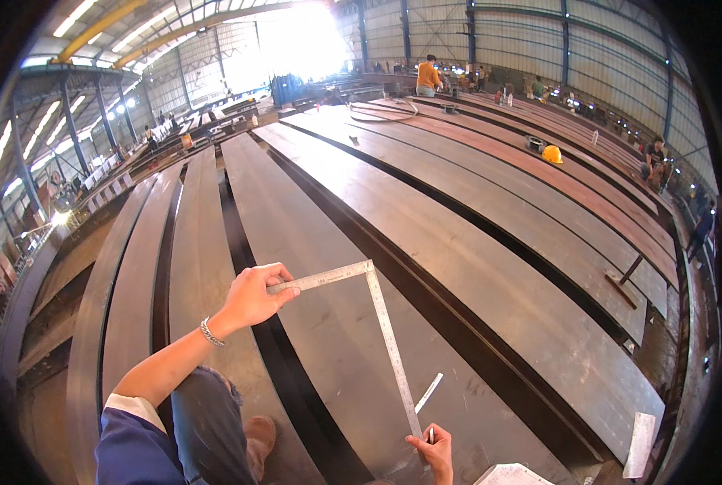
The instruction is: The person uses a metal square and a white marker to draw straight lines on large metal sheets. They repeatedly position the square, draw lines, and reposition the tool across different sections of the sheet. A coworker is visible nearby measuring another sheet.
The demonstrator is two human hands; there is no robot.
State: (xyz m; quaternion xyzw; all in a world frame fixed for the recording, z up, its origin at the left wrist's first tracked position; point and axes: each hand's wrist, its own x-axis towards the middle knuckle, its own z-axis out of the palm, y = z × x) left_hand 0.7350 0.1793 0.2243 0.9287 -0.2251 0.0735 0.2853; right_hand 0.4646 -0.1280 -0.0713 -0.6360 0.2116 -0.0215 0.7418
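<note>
A steel framing square (pixel 390 346) is held over a long grey steel plate (pixel 304 218). Its corner points away from me. My left hand (pixel 256 296), with a chain bracelet at the wrist, pinches the end of the shorter arm between thumb and fingers. At the near end of the longer arm, my right hand (pixel 435 454) is closed on the square. A thin dark stick, perhaps a marker, shows between the right fingers; its kind is unclear. Just right of the longer arm, a narrow white strip (pixel 429 393) lies on the plate.
Long steel plates lie side by side with dark gaps between them. A T-shaped metal piece (pixel 622 288) and a pale flat strip (pixel 639 444) rest at the right. Farther off are a yellow hard hat (pixel 552 154), a looped hose (pixel 383 120) and a person in orange (pixel 428 77).
</note>
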